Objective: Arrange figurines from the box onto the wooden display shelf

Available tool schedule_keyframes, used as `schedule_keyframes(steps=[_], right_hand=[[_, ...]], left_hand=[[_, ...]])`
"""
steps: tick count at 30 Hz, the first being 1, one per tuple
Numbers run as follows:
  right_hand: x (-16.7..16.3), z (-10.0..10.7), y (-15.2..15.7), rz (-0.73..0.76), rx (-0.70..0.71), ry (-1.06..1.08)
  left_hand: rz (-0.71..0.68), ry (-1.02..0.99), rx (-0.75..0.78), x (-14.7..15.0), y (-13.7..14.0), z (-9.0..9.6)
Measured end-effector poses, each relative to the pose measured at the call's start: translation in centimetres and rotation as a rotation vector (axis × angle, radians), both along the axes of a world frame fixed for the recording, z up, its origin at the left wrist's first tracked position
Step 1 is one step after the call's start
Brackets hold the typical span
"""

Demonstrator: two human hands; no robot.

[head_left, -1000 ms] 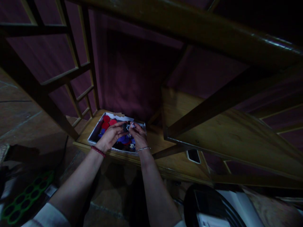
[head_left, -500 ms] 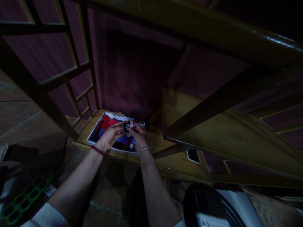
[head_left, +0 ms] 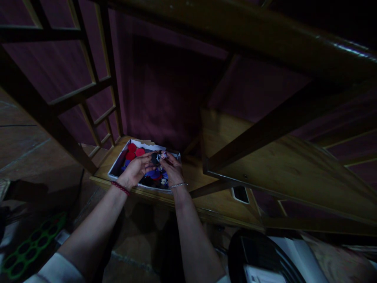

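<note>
A white open box [head_left: 118, 160] stands on the wooden shelf, with round red pieces [head_left: 131, 151] at its left end and blue and patterned pieces [head_left: 151, 174] nearer its front. Above it, my hands meet at a small dark piece with a white-and-pink patterned part [head_left: 159, 157], whose kind I cannot make out. My left hand [head_left: 136, 169], with a red beaded bracelet at the wrist, supports its dark left side with bent fingers. My right hand [head_left: 173, 169], wearing a thin silvery bracelet, pinches the patterned right side. The fingers partly cover the piece.
A phone-like dark rectangle with a white edge [head_left: 240, 194] lies on the shelf to the right. Wooden lattice [head_left: 85, 92] rises at the left, and a slanted wooden panel [head_left: 235, 157] at the right. A green holed rack [head_left: 35, 243] is on the floor.
My left hand has shifted very slightly, and the dark piece between my hands has moved or turned a little to the left. The box has stayed in place.
</note>
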State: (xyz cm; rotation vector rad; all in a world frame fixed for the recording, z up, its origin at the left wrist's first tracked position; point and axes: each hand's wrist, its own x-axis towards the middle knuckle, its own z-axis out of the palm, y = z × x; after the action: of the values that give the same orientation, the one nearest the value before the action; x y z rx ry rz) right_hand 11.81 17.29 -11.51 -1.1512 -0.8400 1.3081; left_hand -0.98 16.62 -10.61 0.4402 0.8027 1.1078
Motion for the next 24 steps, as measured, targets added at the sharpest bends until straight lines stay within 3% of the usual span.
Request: schedule_keyframes(steps=[13,24], right_hand=[[-0.10,0.35,-0.14,-0.011,0.022,-0.029],[-0.20,-0.54,0.33,-0.016,0.062,-0.156]], left_hand=[[-0.018,0.029,0.011,0.20,-0.14,0.13],[-0.005,0.041,-0.011,0.34,-0.26,0.38]])
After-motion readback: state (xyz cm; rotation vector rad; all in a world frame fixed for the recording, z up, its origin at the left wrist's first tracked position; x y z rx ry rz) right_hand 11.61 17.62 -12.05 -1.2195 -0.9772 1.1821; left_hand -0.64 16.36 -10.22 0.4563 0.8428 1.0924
